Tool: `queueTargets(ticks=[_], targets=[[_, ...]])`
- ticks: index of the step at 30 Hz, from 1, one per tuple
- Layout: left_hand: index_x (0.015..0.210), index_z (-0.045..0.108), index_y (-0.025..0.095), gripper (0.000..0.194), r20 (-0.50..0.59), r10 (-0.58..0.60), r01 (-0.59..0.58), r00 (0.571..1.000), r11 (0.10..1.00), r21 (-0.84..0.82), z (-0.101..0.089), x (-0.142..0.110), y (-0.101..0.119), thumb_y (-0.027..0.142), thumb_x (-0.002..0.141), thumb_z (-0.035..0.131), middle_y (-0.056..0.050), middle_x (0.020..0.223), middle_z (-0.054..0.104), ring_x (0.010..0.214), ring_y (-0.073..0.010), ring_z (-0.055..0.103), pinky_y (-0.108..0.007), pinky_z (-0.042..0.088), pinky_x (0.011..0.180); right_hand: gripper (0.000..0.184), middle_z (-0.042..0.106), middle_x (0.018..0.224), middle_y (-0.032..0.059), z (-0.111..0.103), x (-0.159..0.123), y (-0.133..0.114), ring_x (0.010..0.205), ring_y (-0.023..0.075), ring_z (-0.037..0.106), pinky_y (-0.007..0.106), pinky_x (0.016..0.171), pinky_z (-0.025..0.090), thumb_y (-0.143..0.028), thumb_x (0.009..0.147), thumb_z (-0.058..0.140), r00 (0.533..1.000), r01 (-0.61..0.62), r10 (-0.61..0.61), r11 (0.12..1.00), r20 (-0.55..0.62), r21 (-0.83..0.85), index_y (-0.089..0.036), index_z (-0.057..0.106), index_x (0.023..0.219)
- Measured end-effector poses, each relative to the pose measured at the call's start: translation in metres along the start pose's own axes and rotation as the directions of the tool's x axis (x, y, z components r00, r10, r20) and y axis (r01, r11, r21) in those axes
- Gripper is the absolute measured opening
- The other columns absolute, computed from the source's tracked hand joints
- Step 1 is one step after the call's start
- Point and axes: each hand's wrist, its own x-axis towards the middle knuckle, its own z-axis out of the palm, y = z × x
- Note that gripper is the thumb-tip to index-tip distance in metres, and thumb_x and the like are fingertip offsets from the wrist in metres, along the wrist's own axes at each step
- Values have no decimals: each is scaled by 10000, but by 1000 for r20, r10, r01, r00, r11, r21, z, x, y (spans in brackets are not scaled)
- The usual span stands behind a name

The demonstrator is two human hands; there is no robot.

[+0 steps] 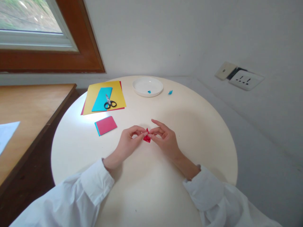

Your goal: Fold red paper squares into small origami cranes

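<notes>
Between my two hands, over the middle of the round table, is a small folded red paper (147, 138) with pointed corners. My left hand (131, 138) pinches its left side between thumb and forefinger. From the other side my right hand (165, 137) grips it with thumb and fingertips, one finger raised away. The fingertips cover part of the folds. Left of my hands lies a small stack of cut paper (106, 125), red on top with blue showing beneath.
On the white round table (146, 195), scissors (109, 101) rest on blue paper (100, 99) over larger yellow paper (119, 94). A white plate (139, 90) holds a small blue paper piece (149, 92). Right of it sits a folded blue paper (170, 92). A wooden desk (42, 101) stands left.
</notes>
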Motion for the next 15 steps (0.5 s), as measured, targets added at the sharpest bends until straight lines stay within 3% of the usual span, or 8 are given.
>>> queueTargets(ticks=[15], targets=[[691,650,148,82,42,4,-5,999,1000,26,0,-1,1,206,740,620,-36,646,674,627,-147,629,-240,471,591,395,713,749,14,0,1,4,750,169,667,354,782,513,-219,659,688,1000,6,-6,1000,17,-29,-216,613,1047]])
